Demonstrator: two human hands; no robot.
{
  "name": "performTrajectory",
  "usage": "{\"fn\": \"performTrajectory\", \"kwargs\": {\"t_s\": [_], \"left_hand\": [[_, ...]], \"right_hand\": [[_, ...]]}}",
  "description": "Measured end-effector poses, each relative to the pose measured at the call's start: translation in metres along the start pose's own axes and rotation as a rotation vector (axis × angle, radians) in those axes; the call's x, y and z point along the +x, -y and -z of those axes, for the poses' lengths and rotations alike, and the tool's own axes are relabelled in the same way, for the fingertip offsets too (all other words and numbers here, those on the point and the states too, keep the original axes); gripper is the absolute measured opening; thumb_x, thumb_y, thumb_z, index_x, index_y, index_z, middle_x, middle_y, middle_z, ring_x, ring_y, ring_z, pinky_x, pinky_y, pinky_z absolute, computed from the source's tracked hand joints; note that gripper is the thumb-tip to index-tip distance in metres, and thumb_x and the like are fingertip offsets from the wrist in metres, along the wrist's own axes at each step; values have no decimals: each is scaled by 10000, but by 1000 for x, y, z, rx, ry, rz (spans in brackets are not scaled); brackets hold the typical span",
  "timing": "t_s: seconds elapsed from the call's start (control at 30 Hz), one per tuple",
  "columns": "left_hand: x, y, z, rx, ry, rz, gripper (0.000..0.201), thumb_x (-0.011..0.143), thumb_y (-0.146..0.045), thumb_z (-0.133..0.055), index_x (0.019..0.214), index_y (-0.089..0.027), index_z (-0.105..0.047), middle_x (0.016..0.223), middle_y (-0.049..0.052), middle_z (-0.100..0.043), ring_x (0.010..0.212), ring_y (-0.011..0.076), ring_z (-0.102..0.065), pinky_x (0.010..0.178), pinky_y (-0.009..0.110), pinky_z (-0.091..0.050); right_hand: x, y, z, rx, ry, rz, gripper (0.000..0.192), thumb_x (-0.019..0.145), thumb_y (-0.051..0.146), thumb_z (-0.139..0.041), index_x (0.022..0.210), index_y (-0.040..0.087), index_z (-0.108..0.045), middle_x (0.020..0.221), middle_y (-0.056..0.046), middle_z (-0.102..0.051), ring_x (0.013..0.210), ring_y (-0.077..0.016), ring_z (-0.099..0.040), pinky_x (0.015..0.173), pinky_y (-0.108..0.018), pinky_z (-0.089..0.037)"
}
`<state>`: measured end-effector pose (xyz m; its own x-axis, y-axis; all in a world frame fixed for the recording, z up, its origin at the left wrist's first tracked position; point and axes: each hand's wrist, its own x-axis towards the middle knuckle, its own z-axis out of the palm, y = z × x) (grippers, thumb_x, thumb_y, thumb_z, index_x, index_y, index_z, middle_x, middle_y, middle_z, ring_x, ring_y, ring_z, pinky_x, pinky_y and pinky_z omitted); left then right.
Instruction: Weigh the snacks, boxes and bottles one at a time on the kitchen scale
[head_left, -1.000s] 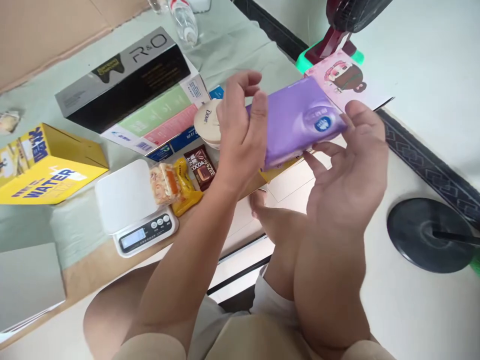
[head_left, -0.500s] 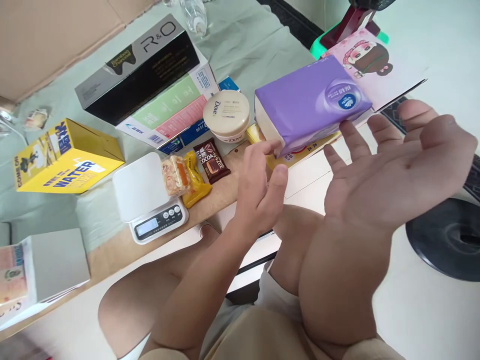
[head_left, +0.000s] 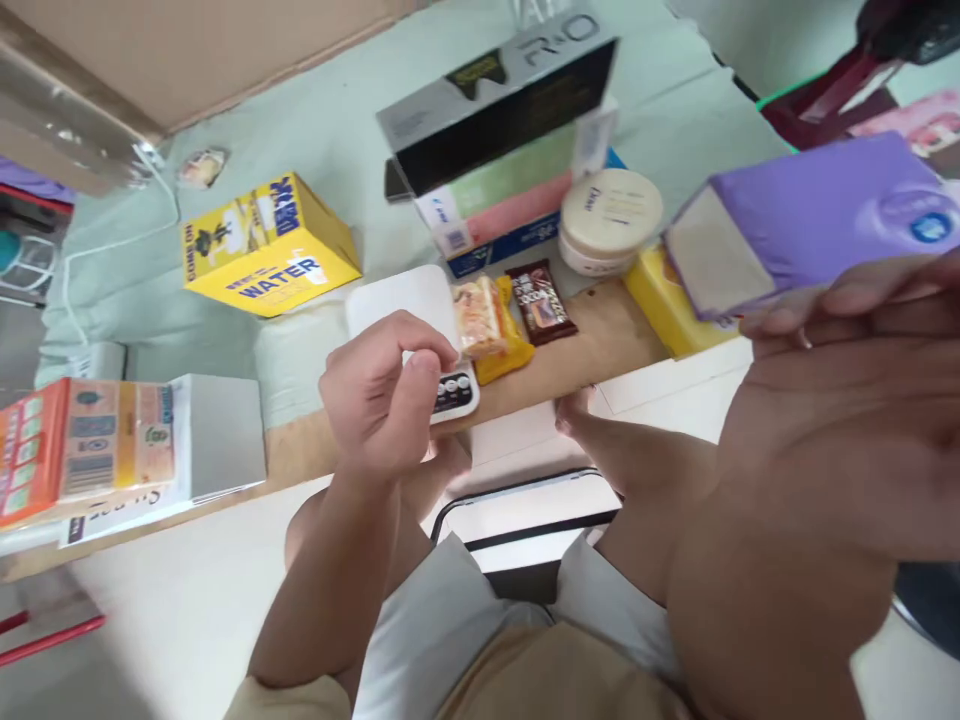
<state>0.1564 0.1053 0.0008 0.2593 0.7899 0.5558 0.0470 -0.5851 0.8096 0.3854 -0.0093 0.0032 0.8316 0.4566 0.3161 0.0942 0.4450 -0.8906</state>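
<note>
— What have your hands got?

— My right hand (head_left: 840,400), low right and nearest the camera, lies open under the purple tissue pack (head_left: 825,215), fingers spread, nothing pinched. My left hand (head_left: 379,395), centre frame, is loosely curled and empty over the white scale (head_left: 409,300).

— And past them?

— Snack packets (head_left: 491,325), then the Dove jar (head_left: 611,215), at upper centre.

— Your step?

— Probably weighing; the pack needs setting squarely on the scale.

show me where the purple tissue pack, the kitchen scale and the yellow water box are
purple tissue pack (head_left: 817,215): head view, middle of its purple top face.
kitchen scale (head_left: 401,298): head view, bare white weighing plate.
yellow water box (head_left: 274,278): head view, front face by the lettering.
</note>
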Motion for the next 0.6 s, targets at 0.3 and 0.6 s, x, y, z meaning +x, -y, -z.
{"fn": "performTrajectory", "kwargs": {"t_s": [0.3, 0.6], "left_hand": [[-13, 74, 98, -59, -247, 323, 282, 994, -357, -533, 804, -232, -699, 804, 25, -667, 818, 185, -613, 796, 353, -483], [13, 99, 138, -684, -544, 677, 425, 1056, -443, -382, 874, -200, -679, 990, 61, -717, 1002, 181, -673, 917, 325, -505]], "right_hand": [[-88, -2, -96, -269, 392, -118, 82, 732, 248, -730, 807, 280, -741, 730, -22, -679, 708, -209, -662, 625, -415, -570], [-73, -42, -242, -506, 1050, 122, 333, 777, 292, -757, 1102, 262, -694, 1133, -33, -716, 1109, -216, -682, 982, -455, -586]]}}
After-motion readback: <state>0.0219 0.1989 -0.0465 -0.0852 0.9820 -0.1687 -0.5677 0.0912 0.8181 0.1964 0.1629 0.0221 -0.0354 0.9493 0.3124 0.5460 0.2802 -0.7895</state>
